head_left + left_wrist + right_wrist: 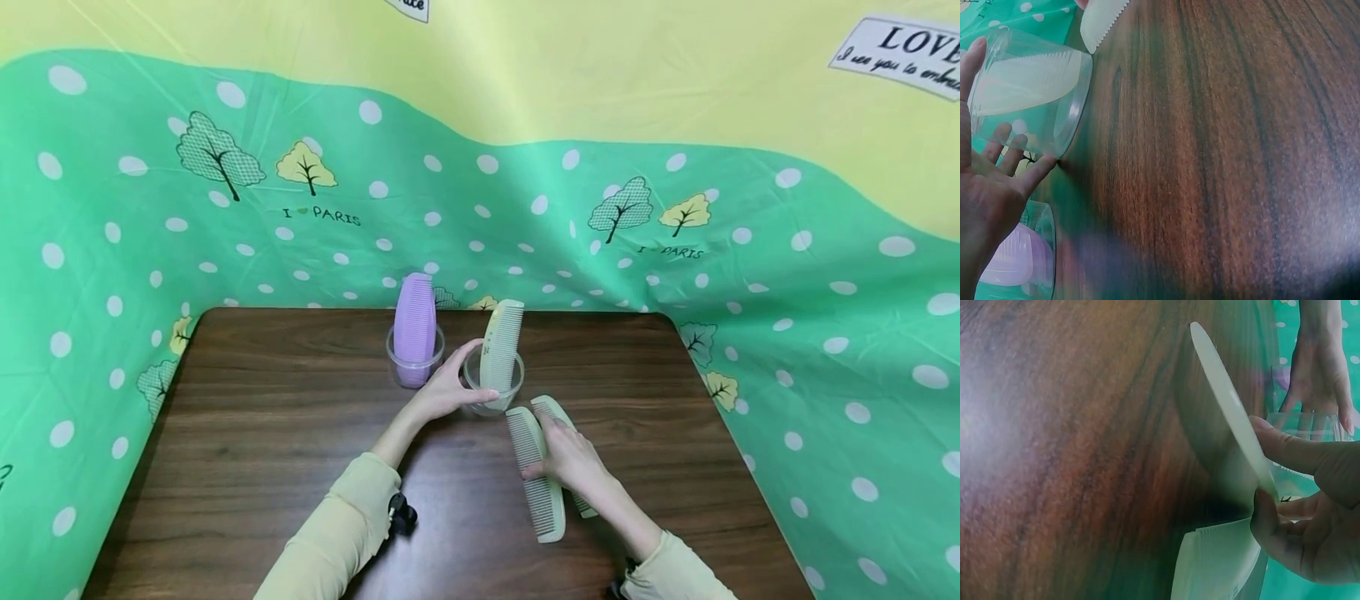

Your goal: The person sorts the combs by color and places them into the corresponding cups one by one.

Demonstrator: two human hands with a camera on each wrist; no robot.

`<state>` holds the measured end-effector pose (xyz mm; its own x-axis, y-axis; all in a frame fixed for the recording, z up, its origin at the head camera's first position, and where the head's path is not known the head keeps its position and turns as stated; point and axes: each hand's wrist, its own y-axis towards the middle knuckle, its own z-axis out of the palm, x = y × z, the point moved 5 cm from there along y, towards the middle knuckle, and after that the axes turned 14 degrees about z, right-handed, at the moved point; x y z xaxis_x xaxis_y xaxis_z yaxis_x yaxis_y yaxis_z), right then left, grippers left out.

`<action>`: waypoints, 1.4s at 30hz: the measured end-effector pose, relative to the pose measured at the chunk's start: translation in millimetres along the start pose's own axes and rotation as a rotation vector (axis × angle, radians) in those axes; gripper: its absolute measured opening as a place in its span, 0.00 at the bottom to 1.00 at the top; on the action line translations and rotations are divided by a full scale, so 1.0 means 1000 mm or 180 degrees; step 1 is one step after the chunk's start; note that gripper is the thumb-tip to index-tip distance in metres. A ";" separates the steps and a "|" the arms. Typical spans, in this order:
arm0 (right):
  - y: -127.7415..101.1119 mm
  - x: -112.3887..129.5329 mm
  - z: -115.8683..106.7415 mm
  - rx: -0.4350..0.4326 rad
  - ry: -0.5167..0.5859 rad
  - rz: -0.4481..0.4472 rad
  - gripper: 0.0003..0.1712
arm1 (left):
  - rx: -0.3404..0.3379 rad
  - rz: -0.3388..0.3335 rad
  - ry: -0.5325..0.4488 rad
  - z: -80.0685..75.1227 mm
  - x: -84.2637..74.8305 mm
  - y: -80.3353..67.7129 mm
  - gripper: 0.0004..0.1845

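At frame centre, the left hand (447, 392) is gripping the clear cup (515, 388), fingers spread round it — steadying; lower centre-right, the right hand (567, 450) is pinching a green comb (542, 493) — best avoiding nudging the second comb (584, 507).

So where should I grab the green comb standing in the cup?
Probably best by the top end of the green comb, from above: it stands nearly upright, and that end rises clear of the cup, whose side the left hand holds.
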<state>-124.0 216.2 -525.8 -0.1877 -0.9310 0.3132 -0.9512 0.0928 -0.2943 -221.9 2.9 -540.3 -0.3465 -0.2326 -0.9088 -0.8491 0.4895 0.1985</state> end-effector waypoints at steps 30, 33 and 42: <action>-0.004 -0.007 -0.023 0.0883 0.0886 0.0025 0.34 | 0.0004 -0.0026 -0.0016 -0.001 0.001 -0.001 0.57; -0.004 -0.007 -0.027 0.0850 0.0892 0.0039 0.33 | 0.0006 -0.0018 -0.0008 0.000 0.001 -0.001 0.57; 0.000 -0.010 -0.044 0.0705 0.1047 0.0025 0.31 | 0.0009 -0.0031 0.0016 0.000 -0.001 0.000 0.56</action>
<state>-132.9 240.9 -488.9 -0.2974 -0.7643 0.5722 -0.8804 -0.0124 -0.4742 -221.4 3.2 -539.3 -0.3402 -0.2416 -0.9088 -0.8513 0.4896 0.1886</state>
